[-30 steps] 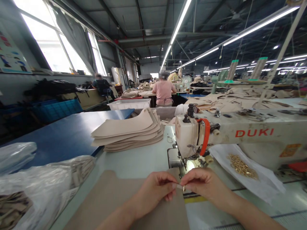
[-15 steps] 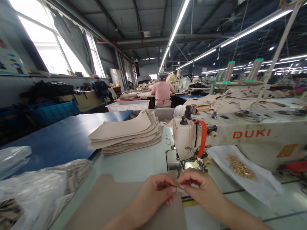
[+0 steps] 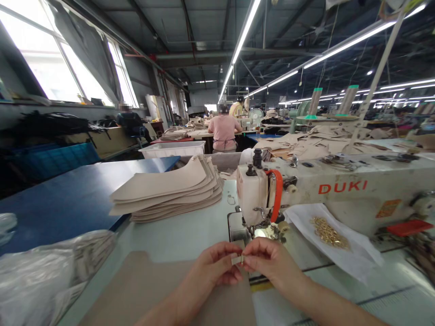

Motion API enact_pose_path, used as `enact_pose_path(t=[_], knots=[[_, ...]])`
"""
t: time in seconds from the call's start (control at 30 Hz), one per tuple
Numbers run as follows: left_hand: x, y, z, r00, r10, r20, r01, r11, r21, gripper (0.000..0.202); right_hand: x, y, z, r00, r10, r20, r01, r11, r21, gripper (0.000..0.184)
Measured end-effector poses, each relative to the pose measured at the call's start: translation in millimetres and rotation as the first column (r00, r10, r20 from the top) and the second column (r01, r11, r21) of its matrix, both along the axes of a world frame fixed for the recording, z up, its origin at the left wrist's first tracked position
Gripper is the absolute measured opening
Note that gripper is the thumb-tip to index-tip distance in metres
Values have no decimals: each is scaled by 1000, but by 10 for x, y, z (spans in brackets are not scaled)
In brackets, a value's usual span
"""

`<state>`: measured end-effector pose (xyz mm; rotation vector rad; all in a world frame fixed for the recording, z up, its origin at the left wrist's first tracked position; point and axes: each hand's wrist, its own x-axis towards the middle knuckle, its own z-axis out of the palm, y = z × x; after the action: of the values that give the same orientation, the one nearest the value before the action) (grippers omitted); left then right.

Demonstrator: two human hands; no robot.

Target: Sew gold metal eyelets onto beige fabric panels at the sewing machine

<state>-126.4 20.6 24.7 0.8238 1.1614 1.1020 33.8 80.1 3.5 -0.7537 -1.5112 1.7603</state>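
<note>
Between my two hands is a short pale fabric strip (image 3: 235, 261), with a small gold metal piece at its right end. My left hand (image 3: 215, 267) pinches the strip, thumb on top and the other fingers curled below. The fingertips of my right hand (image 3: 272, 260) are closed around the gold piece and the strip's end. Both hands are just in front of the sewing machine (image 3: 253, 199), over the right edge of a flat beige fabric panel (image 3: 152, 290). My left forearm covers part of that panel.
Beige cut panels (image 3: 170, 194) lie stacked behind the hands. To the right, small gold metal pieces (image 3: 328, 232) sit on a white sheet (image 3: 356, 260) by the machine. Clear plastic wrap (image 3: 41, 267) is at left, beside a blue table (image 3: 84, 181). A person (image 3: 224, 129) sits farther ahead.
More of the pale strip shows between my fingers, pointing left from the gold piece. Both hands stay together near the machine. The whole view has shifted slightly.
</note>
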Motion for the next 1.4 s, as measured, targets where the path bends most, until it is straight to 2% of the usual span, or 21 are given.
enact_pose_path(t=[0.2, 0.33, 0.43, 0.53, 0.6, 0.67, 0.77, 0.9, 1.07, 1.27, 1.4], knots=[[46, 5, 55, 997, -8, -76, 8, 1000, -8, 24, -13, -16, -55, 999, 38, -5, -38, 999, -1, 29], [55, -1, 48, 983, -20, -180, 22, 1000, 10, 17, 6, -71, -6, 997, 72, 12, -72, 997, 41, 20], [46, -19, -20, 947, 5, -320, 35, 992, 121, 8, 38, -151, 73, 997, 36, 73, -50, 978, 205, 12], [44, -61, -50, 871, 93, -482, 24, 973, 230, 7, 63, -217, 133, 977, -77, 197, -21, 891, 453, 23], [42, -84, -39, 829, 136, -543, 7, 968, 252, 8, 72, -228, 137, 966, -119, 229, -19, 852, 523, 25], [33, -91, -31, 816, 148, -559, -3, 968, 252, 7, 75, -215, 116, 972, -116, 206, -15, 841, 540, 17], [15, -72, -51, 850, 148, -505, -5, 962, 274, 6, 73, -178, 69, 986, -99, 134, 9, 837, 547, 9], [25, -25, -68, 939, 164, -304, -61, 945, 322, 6, 45, -155, 23, 990, -128, 61, 88, 890, 448, 8], [43, 21, -54, 976, 160, -149, -118, 960, 256, 16, -4, -156, -22, 984, -180, 7, 167, 925, 341, 5], [34, 4, -77, 975, 144, -168, -109, 973, 202, 22, -27, -135, -71, 980, -198, 27, 182, 937, 297, 2], [69, -31, -58, 940, 198, -279, -127, 959, 253, 18, -24, -142, -65, 983, -182, 22, 167, 940, 297, 4]])
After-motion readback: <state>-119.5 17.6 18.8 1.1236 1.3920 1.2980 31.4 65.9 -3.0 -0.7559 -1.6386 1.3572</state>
